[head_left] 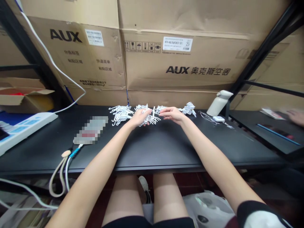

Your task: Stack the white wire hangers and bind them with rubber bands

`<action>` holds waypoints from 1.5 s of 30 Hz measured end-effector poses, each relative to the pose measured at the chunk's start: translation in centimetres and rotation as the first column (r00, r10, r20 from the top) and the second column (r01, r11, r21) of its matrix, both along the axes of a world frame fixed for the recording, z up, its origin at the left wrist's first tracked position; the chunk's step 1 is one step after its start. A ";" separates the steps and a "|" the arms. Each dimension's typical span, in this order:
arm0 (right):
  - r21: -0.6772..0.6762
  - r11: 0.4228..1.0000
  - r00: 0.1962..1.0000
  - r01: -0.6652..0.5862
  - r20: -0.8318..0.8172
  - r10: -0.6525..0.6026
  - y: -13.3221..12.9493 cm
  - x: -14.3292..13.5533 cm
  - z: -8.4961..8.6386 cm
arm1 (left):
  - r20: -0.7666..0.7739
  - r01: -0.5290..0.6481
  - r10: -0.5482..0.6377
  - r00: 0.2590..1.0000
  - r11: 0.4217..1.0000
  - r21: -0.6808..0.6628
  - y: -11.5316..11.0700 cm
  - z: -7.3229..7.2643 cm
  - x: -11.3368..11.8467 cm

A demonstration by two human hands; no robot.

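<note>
My left hand point(139, 117) is closed around a bundle of thin white hooks point(154, 119), whose curved ends stick out to the right past the fingers. A short white strip point(154, 111) stands up from the bundle. Just right of it is my right hand point(173, 114), its fingers stretched toward the bundle and slightly apart, with nothing visible in them. More white hooks point(120, 114) lie in piles to the left of my left hand. Behind my hands lie further hooks point(161, 109), and a bunched white cluster point(189, 108) rests on the right. My left fingertips are partly hidden.
On the black table point(152, 152) are a blurred-out phone-like object point(91, 129) with a cable, a white power strip point(28, 129), a white bottle point(218, 103) and a small white case point(218, 119). Large cartons point(152, 76) stand behind. At far right is another person's hand point(295, 116).
</note>
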State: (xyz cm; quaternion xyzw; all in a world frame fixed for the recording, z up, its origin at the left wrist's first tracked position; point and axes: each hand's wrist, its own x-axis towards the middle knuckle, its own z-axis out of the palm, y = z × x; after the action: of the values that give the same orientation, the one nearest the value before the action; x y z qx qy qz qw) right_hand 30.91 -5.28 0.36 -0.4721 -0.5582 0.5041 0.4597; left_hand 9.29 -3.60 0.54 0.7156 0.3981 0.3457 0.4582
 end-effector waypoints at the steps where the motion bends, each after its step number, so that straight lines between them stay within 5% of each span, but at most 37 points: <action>1: -0.009 1.000 1.000 -0.011 0.012 0.011 -0.1 -0.1 0.0 | 0.006 0.002 -0.002 1.000 1.000 0.006 0.1 -0.1 0.0; 12: -0.062 0.998 0.998 -0.015 -0.061 0.011 0.0 -0.3 -0.2 | 0.065 -0.090 0.091 0.994 0.996 -0.015 0.0 0.2 -0.1; 18: -0.091 0.996 1.000 -0.011 -0.030 0.008 -0.4 -1.3 0.0 | 0.013 -0.046 0.046 0.999 0.999 0.009 -0.4 0.1 0.1; 31: 0.196 0.980 0.997 0.030 0.057 -0.042 -0.4 -2.5 -0.8 | 0.070 -0.114 0.119 0.990 0.991 -0.075 -0.8 0.1 0.3; 41: 0.138 0.990 1.000 -0.024 -0.013 0.026 -0.5 -2.8 -0.8 | 0.087 -0.087 0.096 0.992 0.991 -0.105 -0.3 -0.1 0.2; 45: 0.055 0.988 0.989 -0.144 0.035 0.142 -0.7 -2.9 -0.6 | 0.088 -0.035 0.043 0.995 0.995 -0.095 -0.6 0.0 0.4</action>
State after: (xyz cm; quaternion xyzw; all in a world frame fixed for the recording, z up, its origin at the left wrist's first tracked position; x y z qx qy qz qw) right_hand 27.96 -5.99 -0.26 -0.4251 -0.6119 0.5125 0.4270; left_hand 9.65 -4.17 0.51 0.6692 0.4068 0.3673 0.5018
